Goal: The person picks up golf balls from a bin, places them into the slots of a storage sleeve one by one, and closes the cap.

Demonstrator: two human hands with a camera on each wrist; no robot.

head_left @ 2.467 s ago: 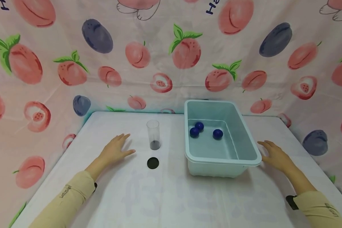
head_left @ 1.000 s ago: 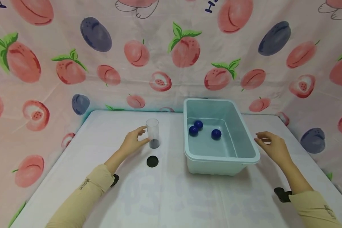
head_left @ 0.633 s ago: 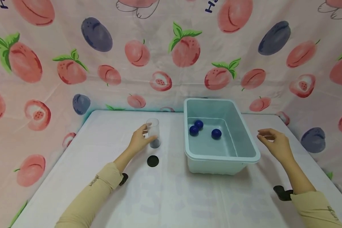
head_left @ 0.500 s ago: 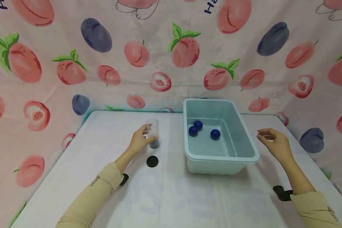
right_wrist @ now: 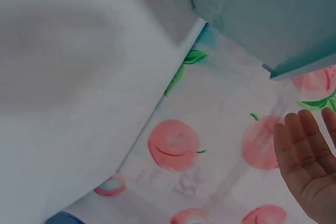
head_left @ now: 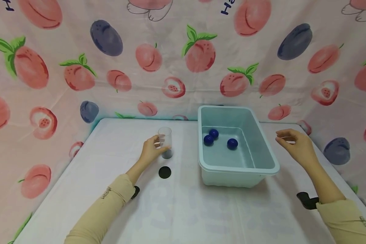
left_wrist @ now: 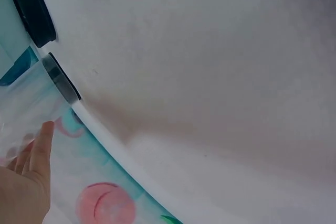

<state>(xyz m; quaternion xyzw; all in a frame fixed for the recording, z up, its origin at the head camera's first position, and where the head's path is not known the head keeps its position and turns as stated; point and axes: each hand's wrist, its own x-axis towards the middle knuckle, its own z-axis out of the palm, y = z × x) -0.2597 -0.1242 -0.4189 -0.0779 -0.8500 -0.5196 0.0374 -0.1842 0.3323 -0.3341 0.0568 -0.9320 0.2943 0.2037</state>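
A clear cylindrical container (head_left: 167,139) with a grey base stands upright on the table in the head view. My left hand (head_left: 150,150) grips it from the left, thumb in front and fingers behind. In the left wrist view the container's base (left_wrist: 62,80) shows near the fingers of the left hand (left_wrist: 31,179). A round black lid (head_left: 164,172) lies just nearer than the container; it also shows as a thick black cap (left_wrist: 34,9). My right hand (head_left: 299,145) hovers right of the pale blue bin (head_left: 239,171), fingers loosely bent and holding nothing.
Inside the bin rest 3 dark blue balls (head_left: 232,144), two of them close together at its left. A white cloth covers the table (head_left: 186,210). Behind it hangs a fruit-patterned curtain (head_left: 201,84).
My left hand has moved right, from beside the container to gripping it. The right hand has risen a little from beside the bin, its fingers more bent. Container, lid and balls stay put.
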